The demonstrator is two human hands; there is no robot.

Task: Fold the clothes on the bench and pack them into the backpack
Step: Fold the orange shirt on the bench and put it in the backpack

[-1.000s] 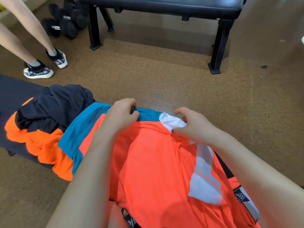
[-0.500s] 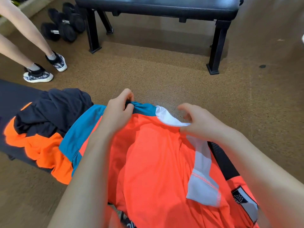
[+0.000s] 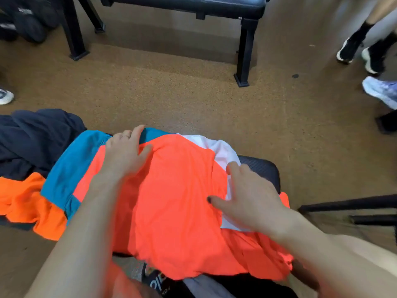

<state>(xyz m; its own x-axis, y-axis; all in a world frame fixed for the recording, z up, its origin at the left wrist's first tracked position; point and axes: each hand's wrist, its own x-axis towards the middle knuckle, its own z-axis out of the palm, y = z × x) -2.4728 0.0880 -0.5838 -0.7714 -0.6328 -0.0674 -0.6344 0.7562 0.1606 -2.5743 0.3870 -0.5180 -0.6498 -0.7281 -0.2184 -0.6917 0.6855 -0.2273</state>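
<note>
A bright orange shirt [image 3: 178, 203] with teal and white panels lies spread across the near black bench [image 3: 264, 171]. My left hand [image 3: 124, 153] rests flat on its upper left part, fingers straight, near the teal edge. On the shirt's right side my right hand [image 3: 249, 198] presses down with spread fingers, over the white panel. A dark navy garment [image 3: 32, 143] and a darker orange garment [image 3: 25, 201] lie bunched to the left on the same bench. No backpack shows clearly; a black item with lettering [image 3: 156, 282] peeks out below the shirt.
A second black bench [image 3: 193, 5] stands across the brown floor ahead. Dumbbells [image 3: 23, 22] sit at the top left. Other people's shoes [image 3: 363, 52] are at the right, one shoe [image 3: 5, 96] at the left edge. A black frame [image 3: 348, 205] is at the right.
Both hands let go of the shirt's far edge, which they pinched before, and now lie flat on the cloth. The shirt is laid down, and my view has swung right.
</note>
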